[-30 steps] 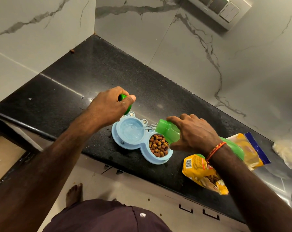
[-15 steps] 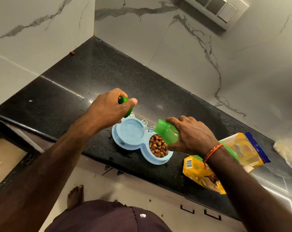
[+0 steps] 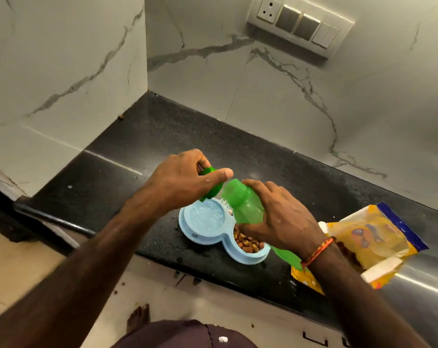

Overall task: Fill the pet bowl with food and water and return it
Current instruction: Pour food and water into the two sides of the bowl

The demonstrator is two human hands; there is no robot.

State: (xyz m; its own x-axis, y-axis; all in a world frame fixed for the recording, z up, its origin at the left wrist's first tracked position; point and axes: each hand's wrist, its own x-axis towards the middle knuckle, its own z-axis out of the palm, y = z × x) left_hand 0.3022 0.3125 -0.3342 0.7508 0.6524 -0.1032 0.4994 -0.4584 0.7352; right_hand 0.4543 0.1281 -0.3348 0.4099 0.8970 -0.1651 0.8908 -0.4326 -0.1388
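Two hands over black tabletop [image 3: 112, 172]. Bowl [image 3: 207, 237] near front edge, water in left cup, kibble in right. Right hand [image 3: 280, 217] wraps bottle [image 3: 245, 204], long axis mouth toward 10 o'clock. Left hand [image 3: 185, 182] pinches cap [image 3: 211, 183], just beside mouth, at its 9 o'clock; capping likely next.

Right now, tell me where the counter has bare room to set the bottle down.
Bare counter lies left of the pet bowl, out to the wall corner, and behind the bowl toward the back wall. It is crowded to the right: the bottle in the right hand, then the food bags. The left hand holds the cap.
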